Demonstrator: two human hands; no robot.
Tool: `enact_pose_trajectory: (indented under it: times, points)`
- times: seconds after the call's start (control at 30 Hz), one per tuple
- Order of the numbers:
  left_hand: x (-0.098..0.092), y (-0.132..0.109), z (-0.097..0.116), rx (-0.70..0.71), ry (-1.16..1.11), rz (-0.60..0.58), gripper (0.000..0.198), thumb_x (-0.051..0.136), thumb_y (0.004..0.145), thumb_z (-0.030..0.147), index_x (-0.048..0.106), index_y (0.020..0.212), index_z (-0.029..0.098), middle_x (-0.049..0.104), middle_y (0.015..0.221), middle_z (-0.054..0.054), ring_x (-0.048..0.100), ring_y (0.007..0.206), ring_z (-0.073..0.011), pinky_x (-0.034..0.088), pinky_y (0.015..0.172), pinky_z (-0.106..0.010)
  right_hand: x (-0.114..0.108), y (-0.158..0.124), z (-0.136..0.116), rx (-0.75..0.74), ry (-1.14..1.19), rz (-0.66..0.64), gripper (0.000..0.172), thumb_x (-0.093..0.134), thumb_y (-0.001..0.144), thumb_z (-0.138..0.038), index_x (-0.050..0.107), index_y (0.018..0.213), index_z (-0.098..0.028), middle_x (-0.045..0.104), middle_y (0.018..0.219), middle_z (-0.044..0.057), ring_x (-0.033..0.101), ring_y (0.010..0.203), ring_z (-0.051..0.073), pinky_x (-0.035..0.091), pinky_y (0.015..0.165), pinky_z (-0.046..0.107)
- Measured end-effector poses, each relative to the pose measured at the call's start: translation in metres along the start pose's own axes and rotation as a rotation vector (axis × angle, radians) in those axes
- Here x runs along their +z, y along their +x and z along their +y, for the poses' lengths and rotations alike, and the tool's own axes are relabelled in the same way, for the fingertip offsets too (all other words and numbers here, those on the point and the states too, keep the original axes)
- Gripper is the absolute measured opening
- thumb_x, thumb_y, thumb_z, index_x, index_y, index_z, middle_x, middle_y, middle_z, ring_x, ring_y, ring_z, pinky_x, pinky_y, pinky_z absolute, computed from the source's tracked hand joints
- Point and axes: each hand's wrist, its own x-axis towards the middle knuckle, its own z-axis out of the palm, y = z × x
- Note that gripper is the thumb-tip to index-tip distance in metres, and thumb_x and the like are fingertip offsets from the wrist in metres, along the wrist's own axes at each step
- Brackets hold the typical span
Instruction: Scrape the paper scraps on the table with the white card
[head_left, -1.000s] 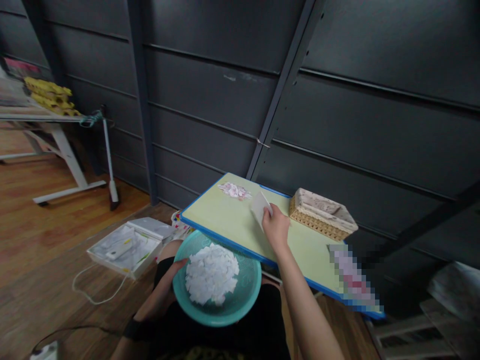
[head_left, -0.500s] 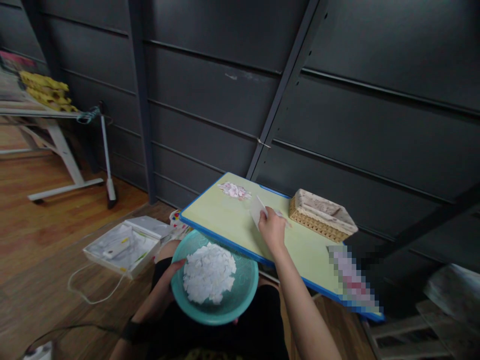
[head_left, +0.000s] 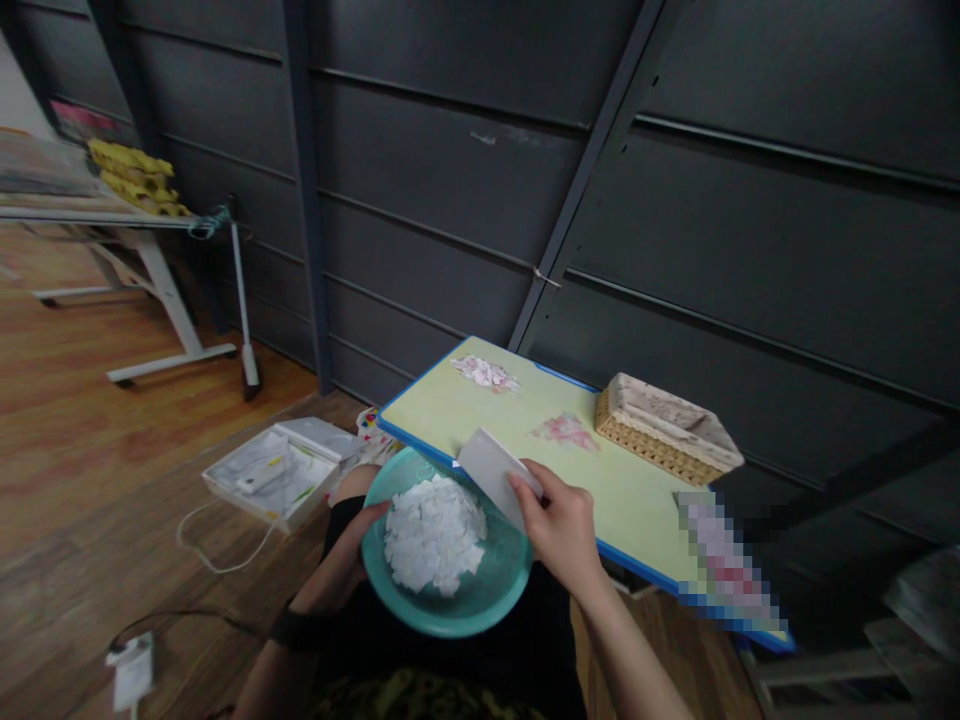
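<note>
My left hand point(head_left: 360, 545) grips the left rim of a turquoise plastic basin point(head_left: 499, 590) that rests on my lap. A heap of small white flat pieces point(head_left: 433, 535) fills much of the basin. In my right hand point(head_left: 559, 515) is a flat white rectangular card point(head_left: 491, 475), pinched at its right end. The card slants over the basin's far right rim and the near edge of the small table point(head_left: 435, 410), whose top is pale yellow with a blue edge. On the tabletop lie a pile of white and pinkish pieces point(head_left: 487, 373) and a pink patch point(head_left: 566, 430).
A woven basket point(head_left: 660, 445) with a cloth lining stands at the table's back right. A blurred-out item point(head_left: 727, 565) lies on the right end. On the floor to the left are an open white box point(head_left: 262, 475) and a power strip point(head_left: 133, 672). A dark panelled wall point(head_left: 435, 150) rises behind.
My right hand has drawn the card from the tabletop toward me, to the basin's rim. The pink patch it covered now shows. My left hand stays on the basin; the view has shifted slightly.
</note>
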Motion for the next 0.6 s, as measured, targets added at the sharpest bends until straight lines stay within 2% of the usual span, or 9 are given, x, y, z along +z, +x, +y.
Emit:
enact_pose_trajectory:
  times: [0.17,0.33,0.4,0.47,0.53,0.6]
  points:
    - [-0.002,0.001,-0.001,0.011,-0.012,-0.015,0.048,0.062,0.076,0.042,0.058,0.116,0.016,0.076,0.091,-0.006,0.066,0.097,-0.0285,0.05,0.086,-0.04,0.002,-0.001,0.001,-0.018,0.009,0.069,0.03,0.048,0.086,-0.036,0.07,0.098,-0.02,0.073,0.083,0.005,0.066,0.059,0.017,0.051,0.058,0.025]
    - [-0.005,0.002,-0.003,0.01,-0.015,0.036,0.048,0.065,0.073,0.044,0.06,0.114,0.018,0.076,0.088,-0.006,0.068,0.092,-0.0288,0.048,0.089,-0.043,-0.001,0.008,0.009,0.044,0.155,-0.013,0.028,0.052,0.084,-0.04,0.072,0.089,-0.021,0.072,0.074,0.002,0.059,0.052,0.014,0.048,0.053,0.024]
    - [-0.005,0.002,-0.003,-0.006,-0.02,0.049,0.047,0.065,0.073,0.043,0.061,0.112,0.017,0.076,0.087,-0.007,0.068,0.094,-0.0297,0.048,0.089,-0.043,-0.005,0.024,0.021,0.084,0.177,0.027,0.03,0.055,0.081,-0.043,0.072,0.088,-0.019,0.071,0.074,0.003,0.056,0.051,0.013,0.045,0.051,0.024]
    - [-0.005,0.003,-0.002,-0.038,-0.025,0.048,0.045,0.066,0.071,0.043,0.063,0.107,0.016,0.076,0.084,-0.007,0.067,0.096,-0.031,0.049,0.088,-0.043,-0.009,0.049,0.039,0.084,0.15,0.101,0.033,0.056,0.079,-0.045,0.072,0.09,-0.017,0.071,0.081,0.006,0.058,0.059,0.015,0.045,0.057,0.025]
    - [-0.005,0.005,-0.001,-0.046,-0.019,0.056,0.04,0.067,0.07,0.043,0.066,0.099,0.017,0.076,0.078,-0.006,0.067,0.095,-0.0317,0.05,0.085,-0.04,-0.01,0.08,0.062,0.129,0.062,0.187,0.037,0.055,0.078,-0.044,0.07,0.096,-0.015,0.07,0.083,0.008,0.057,0.062,0.017,0.043,0.06,0.027]
    - [-0.006,0.007,-0.002,-0.018,0.009,0.086,0.033,0.069,0.068,0.041,0.067,0.092,0.018,0.075,0.072,-0.004,0.068,0.09,-0.0309,0.051,0.082,-0.037,-0.008,0.112,0.085,0.218,-0.071,0.25,0.041,0.053,0.078,-0.045,0.069,0.096,-0.012,0.069,0.075,0.009,0.055,0.06,0.018,0.04,0.059,0.028]
